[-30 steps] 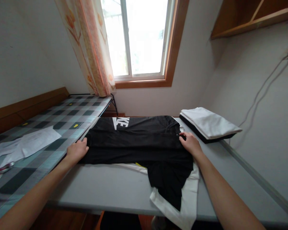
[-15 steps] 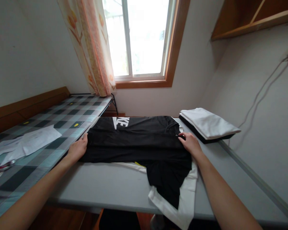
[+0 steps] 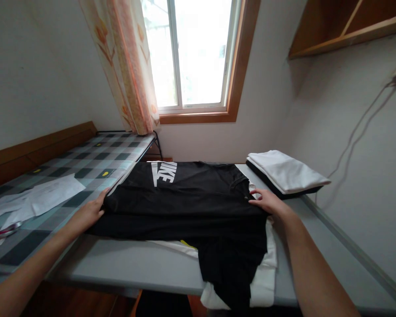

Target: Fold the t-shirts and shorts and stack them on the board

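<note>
Black shirt (image 3: 185, 200) spread on the grey table (image 3: 135, 259), running lengthwise between the hands; left hand (image 3: 89, 213) grips its left edge, some fingertips tucked out of sight; right hand (image 3: 269, 203) pinches cloth by the neckline, exact contact hard to make out; white lettering (image 3: 167, 172) sits sideways near the far edge, partly lost; white cloth (image 3: 264, 281) underneath mostly covered, its full shape unclear; yellow strip (image 3: 188, 245) just peeks out; near sleeve reaches the table's front edge; folded white cloth (image 3: 287, 171) hides most of the black cloth (image 3: 266, 180) below it; window (image 3: 201, 48) blown out.
</note>
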Tool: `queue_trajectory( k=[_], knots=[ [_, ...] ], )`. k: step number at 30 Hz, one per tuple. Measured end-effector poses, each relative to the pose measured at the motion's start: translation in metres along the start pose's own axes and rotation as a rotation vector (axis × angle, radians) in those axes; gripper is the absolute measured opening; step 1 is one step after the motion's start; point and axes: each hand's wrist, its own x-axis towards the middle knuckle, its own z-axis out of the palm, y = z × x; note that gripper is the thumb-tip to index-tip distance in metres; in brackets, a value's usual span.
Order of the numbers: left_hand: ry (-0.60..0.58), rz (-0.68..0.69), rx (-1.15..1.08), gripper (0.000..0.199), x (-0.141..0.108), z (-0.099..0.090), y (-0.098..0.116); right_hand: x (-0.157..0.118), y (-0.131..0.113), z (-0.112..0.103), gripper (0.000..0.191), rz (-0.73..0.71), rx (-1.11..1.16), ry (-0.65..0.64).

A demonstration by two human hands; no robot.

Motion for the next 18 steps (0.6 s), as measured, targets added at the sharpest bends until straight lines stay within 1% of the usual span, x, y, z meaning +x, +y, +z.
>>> queue_trajectory(
  k=[1,3,5,7,9,11,14,16,18],
  knots=[
    [-0.031,0.008,-0.009,0.073,-0.001,-0.002,-0.001,-0.001,0.000,-0.001,0.033,0.019,-0.032,0.040],
    [-0.070,-0.014,0.010,0.063,-0.004,-0.006,0.001,-0.001,0.000,-0.002,0.031,0.051,-0.121,0.189],
    [-0.015,-0.068,0.049,0.054,-0.004,-0.012,0.010,0.000,0.000,-0.002,0.029,0.032,-0.178,0.321],
    [0.070,-0.095,0.066,0.048,-0.001,-0.015,0.025,0.001,-0.002,0.000,0.024,-0.013,-0.171,0.375],
    [0.119,-0.064,0.047,0.045,0.006,-0.015,0.040,0.001,-0.004,0.001,0.020,-0.070,-0.106,0.358],
    [0.126,0.013,-0.002,0.042,0.017,-0.012,0.055,0.001,-0.005,0.003,0.018,-0.132,-0.008,0.283],
    [0.099,0.186,-0.118,0.041,0.041,-0.001,0.073,0.000,-0.005,0.003,0.016,-0.208,0.100,0.163],
    [0.060,0.288,-0.176,0.041,0.056,0.006,0.086,-0.001,-0.004,0.002,0.014,-0.222,0.109,0.137],
    [0.036,0.357,-0.198,0.041,0.069,0.013,0.103,0.000,-0.003,0.003,0.012,-0.226,0.095,0.136]
  ],
)
